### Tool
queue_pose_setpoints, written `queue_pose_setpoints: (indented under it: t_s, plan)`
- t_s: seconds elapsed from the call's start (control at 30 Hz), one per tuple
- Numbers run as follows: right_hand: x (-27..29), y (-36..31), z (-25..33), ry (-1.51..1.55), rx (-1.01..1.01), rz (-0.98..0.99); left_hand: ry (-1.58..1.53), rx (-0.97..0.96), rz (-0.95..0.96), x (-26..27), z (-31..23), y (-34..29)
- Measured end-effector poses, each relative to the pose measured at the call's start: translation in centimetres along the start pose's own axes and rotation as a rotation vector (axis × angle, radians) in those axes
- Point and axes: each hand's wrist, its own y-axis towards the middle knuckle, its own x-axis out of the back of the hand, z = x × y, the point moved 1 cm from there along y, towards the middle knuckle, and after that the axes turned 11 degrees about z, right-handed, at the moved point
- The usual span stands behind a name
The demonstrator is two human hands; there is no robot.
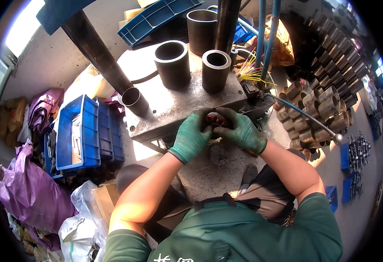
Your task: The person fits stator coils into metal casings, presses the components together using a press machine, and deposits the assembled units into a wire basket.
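Both my hands wear green gloves with dark, soiled fingers. Between them, in front of the near edge of a steel press table (156, 124), they hold a small round dark part with red inside (215, 118). My left hand (188, 136) closes on its left side, and my right hand (247, 133) grips its right side. The fingers cover much of the part, so its exact kind is unclear. Behind them on the table stand thick-walled metal sleeves (172, 72) (216, 76), another sleeve (201, 37) farther back, and a thinner tube (135, 102) at left.
Dark press columns (102, 52) rise from the table. A lever with a ball knob (337, 139) reaches out rightward near coloured wires (249, 71). Stacked metal tubes (316, 113) fill the right. Blue crates (91, 144) and purple sacks (32, 192) lie left; a cardboard box (106, 198) is nearer.
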Motion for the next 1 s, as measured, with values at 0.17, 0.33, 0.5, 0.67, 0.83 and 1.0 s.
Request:
queue_pose_setpoints:
  t_s: [0.17,0.33,0.5,0.67,0.83,1.0]
  plan:
    - [-0.3,-1.4,1.1,-0.141,0.083,0.06,-0.143,0.048,0.012,-0.6,0.3,0.2]
    - [0.7,-2.6,-1.7,-0.16,-0.027,-0.059,-0.335,-0.069,0.071,-1.6,-1.7,0.1]
    - [3.9,-4.1,-4.6,-0.394,-0.076,-0.149,-0.361,-0.033,0.248,-2.1,-3.1,-0.7]
    - [12.1,-10.2,-8.1,-0.94,-0.326,0.056,0.164,-0.213,0.279,-2.0,-0.9,-0.7]
    - [20.9,-25.4,-13.3,-1.061,-0.854,-0.111,0.34,-0.158,0.516,-1.3,-1.1,-1.9]
    - [15.9,-49.1,-19.5,-0.779,-1.235,-0.502,0.245,-0.052,0.666,-2.4,-1.6,-1.2]
